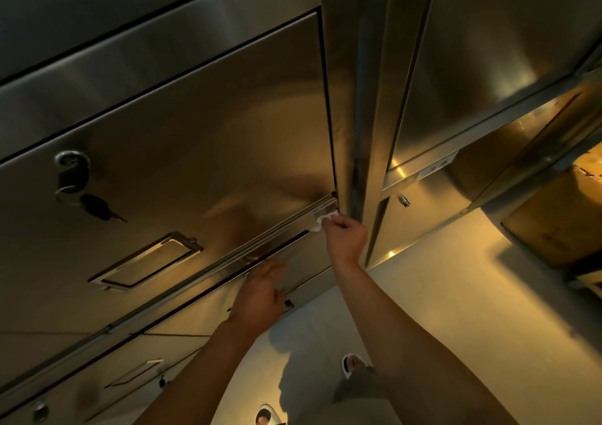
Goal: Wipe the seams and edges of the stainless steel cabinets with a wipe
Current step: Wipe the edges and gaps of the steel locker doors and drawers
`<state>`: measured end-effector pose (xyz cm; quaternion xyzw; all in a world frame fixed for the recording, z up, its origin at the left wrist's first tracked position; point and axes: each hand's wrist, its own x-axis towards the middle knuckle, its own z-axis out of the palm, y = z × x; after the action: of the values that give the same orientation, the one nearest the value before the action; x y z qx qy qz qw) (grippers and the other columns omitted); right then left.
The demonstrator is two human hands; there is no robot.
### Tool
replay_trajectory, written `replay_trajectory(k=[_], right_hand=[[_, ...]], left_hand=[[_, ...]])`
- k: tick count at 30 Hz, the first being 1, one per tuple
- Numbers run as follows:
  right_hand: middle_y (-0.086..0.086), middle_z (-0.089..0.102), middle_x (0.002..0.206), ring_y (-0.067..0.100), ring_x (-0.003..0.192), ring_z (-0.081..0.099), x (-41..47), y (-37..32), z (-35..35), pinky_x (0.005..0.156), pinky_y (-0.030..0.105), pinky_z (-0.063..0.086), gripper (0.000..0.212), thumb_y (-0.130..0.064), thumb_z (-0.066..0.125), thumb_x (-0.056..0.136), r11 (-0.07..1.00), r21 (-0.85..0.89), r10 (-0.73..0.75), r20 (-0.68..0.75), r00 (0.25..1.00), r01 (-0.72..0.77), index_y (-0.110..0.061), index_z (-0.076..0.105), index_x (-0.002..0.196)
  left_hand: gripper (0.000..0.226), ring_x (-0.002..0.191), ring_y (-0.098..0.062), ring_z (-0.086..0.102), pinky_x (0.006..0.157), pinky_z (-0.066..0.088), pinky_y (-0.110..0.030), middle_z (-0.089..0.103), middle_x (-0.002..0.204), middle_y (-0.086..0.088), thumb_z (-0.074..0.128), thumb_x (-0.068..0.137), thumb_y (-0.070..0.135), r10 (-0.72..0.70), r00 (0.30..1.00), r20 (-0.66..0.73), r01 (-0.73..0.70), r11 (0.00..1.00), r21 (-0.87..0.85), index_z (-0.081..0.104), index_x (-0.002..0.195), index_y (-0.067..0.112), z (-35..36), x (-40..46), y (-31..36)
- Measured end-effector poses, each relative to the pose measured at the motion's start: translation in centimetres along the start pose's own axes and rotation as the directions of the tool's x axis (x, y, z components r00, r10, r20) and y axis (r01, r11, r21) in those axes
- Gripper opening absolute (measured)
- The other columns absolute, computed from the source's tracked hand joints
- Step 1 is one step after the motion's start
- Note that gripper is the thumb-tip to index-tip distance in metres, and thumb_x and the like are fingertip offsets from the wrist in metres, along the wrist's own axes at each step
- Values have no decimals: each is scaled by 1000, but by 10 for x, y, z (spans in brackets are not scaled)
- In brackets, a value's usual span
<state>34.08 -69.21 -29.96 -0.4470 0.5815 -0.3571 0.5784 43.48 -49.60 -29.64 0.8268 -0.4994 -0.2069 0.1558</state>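
Wipe: a small crumpled white wipe (pixel 321 221), soft and bunched, pinched at the fingertips of the right hand (pixel 346 237) and pressed to the right end of the ridged metal rail.
Right hand: fingers curled, grasping the wipe, knuckles toward the camera, arm reaching up from below.
Rail: a long ridged stainless steel rail (pixel 247 245) along the lower edge of the big door, running down-left from the right hand, with a dark seam just under it.
Left hand: the left hand (pixel 260 294) lies below and left of the right one, fingers straight and released, resting flat on the panel under the rail; it is blurred.
Door: a broad brushed stainless steel cabinet door (pixel 195 137), smooth, with soft reflections, above both hands.
Handle: a recessed rectangular metal handle (pixel 146 261), left of the left hand.
Lock: a round lock with dark keys on a ring (pixel 73 177), up and far left.
Box: a brown cardboard box (pixel 553 222), closed, on a lower shelf far right of the right hand; contents unseen.
Floor: pale smooth floor (pixel 456 294) beneath the arms.
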Motion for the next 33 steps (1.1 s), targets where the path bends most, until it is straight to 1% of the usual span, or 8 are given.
replay_trajectory(k=[4, 7, 12, 15, 19, 25, 30, 33], right_hand=[[1, 71, 75, 0, 71, 63, -1, -3, 1, 67, 5, 43, 7, -2, 85, 78, 1000, 27, 10, -18, 1000, -9, -7, 80, 80], [2, 73, 77, 3, 73, 65, -2, -3, 3, 69, 9, 43, 8, -4, 86, 76, 999, 28, 40, -27, 999, -39, -6, 81, 82], [-10, 73, 74, -3, 77, 65, -18, 5, 15, 74, 11, 48, 7, -7, 87, 75, 998, 0, 55, 2, 998, -55, -11, 83, 81], [-15, 68, 71, -8, 71, 61, -40, 7, 26, 65, 5, 42, 8, -6, 85, 77, 996, -3, 90, 16, 996, -90, -13, 81, 80], [-9, 70, 73, 2, 74, 64, -64, 11, 41, 68, 15, 46, 22, -4, 83, 78, 997, 2, 82, 14, 997, -82, -24, 76, 72], [0, 72, 77, 7, 72, 63, -108, 24, 68, 60, 16, 44, 20, -5, 84, 79, 995, -4, 99, 14, 995, -99, -22, 76, 73], [1, 71, 75, 8, 68, 63, -147, 38, 90, 51, 7, 43, 12, -6, 82, 82, 994, -32, 107, 25, 994, -106, -16, 78, 77], [-1, 69, 70, 8, 64, 61, -170, 44, 104, 56, 16, 49, 14, -5, 83, 79, 994, -30, 107, 41, 993, -106, -17, 77, 73]], left_hand=[[53, 135, -25, 52, 116, 43, -35, 55, 147, -10, 58, 87, 1, -6, 1000, -14, 6, 1000, 2, 60, 140, 6, -1, -4, -10], [53, 134, -25, 53, 114, 46, -37, 55, 146, -9, 60, 87, -2, 5, 1000, -17, -5, 1000, 21, 61, 139, 7, -3, -9, -17], [57, 129, -26, 55, 110, 48, -36, 55, 142, -9, 63, 82, -7, 33, 998, -51, -30, 998, 63, 60, 137, 7, -7, -23, -32], [63, 138, -26, 47, 115, 41, -33, 48, 151, -8, 64, 84, -3, 17, 999, -46, -13, 996, 88, 54, 145, 11, -10, -35, -49], [75, 151, -22, 29, 122, 36, -40, 29, 166, -2, 60, 91, 4, -28, 1000, 2, 27, 994, 102, 34, 160, 22, -17, -55, -72], [80, 148, -23, 32, 122, 34, -37, 27, 166, -3, 63, 87, 4, -3, 1000, 10, 2, 988, 151, 33, 159, 20, -34, -85, -102], [83, 145, -26, 39, 118, 40, -45, 34, 162, -6, 70, 80, 1, 29, 1000, 12, -30, 984, 173, 38, 156, 14, -43, -112, -134], [87, 150, -25, 32, 122, 34, -46, 29, 165, -5, 70, 82, 4, 14, 1000, 27, -19, 982, 186, 32, 159, 13, -50, -127, -152]])
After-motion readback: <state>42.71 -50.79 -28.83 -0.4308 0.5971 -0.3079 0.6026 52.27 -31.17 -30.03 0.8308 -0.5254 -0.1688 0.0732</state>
